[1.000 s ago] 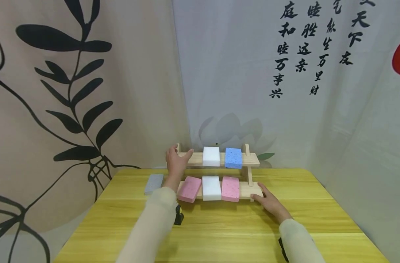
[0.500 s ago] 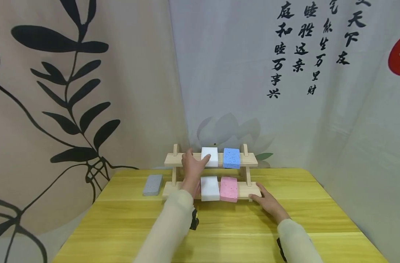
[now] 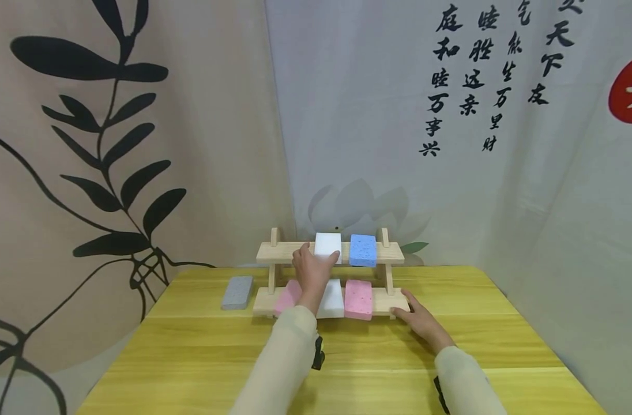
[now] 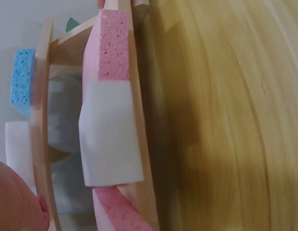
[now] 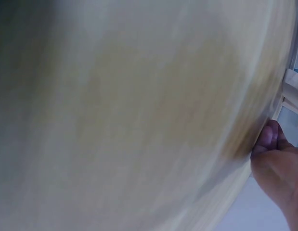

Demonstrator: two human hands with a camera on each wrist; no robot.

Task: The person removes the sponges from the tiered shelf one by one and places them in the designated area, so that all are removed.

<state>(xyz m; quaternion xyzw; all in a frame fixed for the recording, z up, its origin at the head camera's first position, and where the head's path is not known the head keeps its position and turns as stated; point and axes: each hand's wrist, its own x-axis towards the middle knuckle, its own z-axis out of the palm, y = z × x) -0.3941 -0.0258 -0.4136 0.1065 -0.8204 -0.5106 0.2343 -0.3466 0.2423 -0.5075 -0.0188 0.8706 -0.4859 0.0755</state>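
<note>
In the head view a two-tier wooden rack (image 3: 281, 252) stands on the table. My left hand (image 3: 313, 279) reaches to its upper board, thumb in front of a white sponge (image 3: 327, 244) and spread fingers just left of it; whether they touch cannot be seen. A blue sponge (image 3: 363, 251) leans to the right. On the lower board are a tilted pink sponge (image 3: 286, 297), partly hidden by my left hand, a white sponge (image 4: 111, 134) and another pink sponge (image 3: 358, 300). My right hand (image 3: 422, 323) grips the lower board's right end.
A grey sponge (image 3: 237, 293) lies flat on the yellow wood-grain table (image 3: 378, 369), left of the rack. Directly behind the rack hangs a pale printed cloth (image 3: 347, 127) with plants and writing.
My left hand has moved right along the upper board, from its left end to the white sponge. My right hand has stayed on the rack. The head view has shifted slightly.
</note>
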